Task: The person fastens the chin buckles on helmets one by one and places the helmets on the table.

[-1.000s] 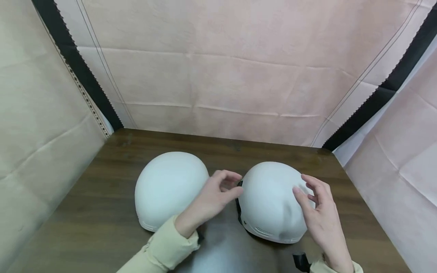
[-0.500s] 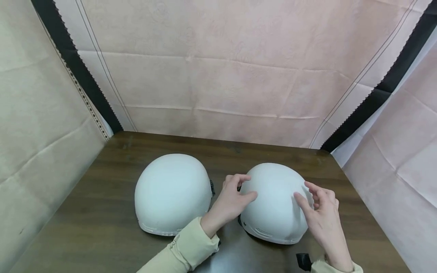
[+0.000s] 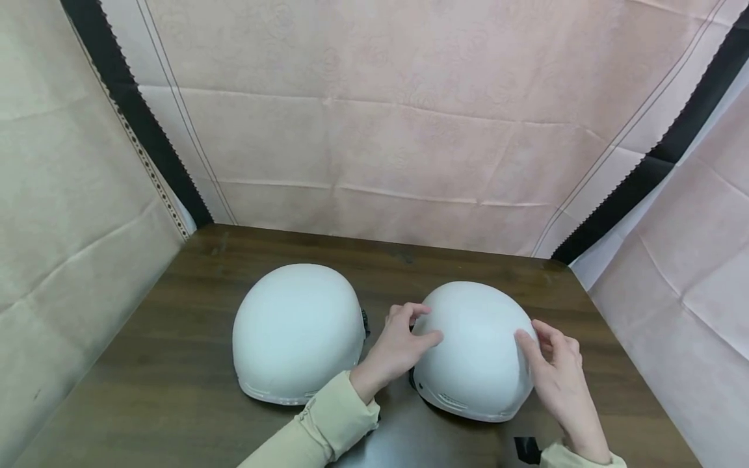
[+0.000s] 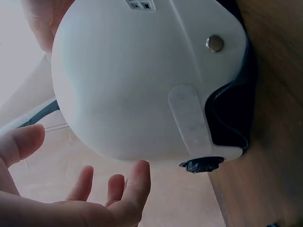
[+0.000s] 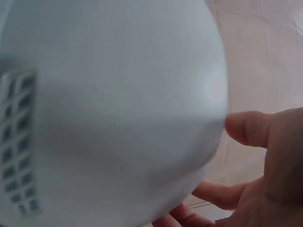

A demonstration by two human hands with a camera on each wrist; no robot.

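Two glossy white helmets stand dome up, side by side on the brown table. My left hand is at the near left side of the right helmet, fingers loosely bent and spread. In the left wrist view, a fingertip is right at the helmet's edge, close to a black adjusting dial. On the other side, my right hand has its thumb and fingertips against the shell, as the right wrist view shows. A slotted vent marks the shell there. The left helmet stands untouched beside my left forearm.
The wooden table reaches back to a pale fabric wall, with more fabric walls at both sides. Black strips run down the corners. A black strap end sticks out by my right cuff.
My left hand has moved right, away from the left helmet and over to the right helmet's side. My right hand has shifted slightly right and down along the shell. Both helmets stay in place.
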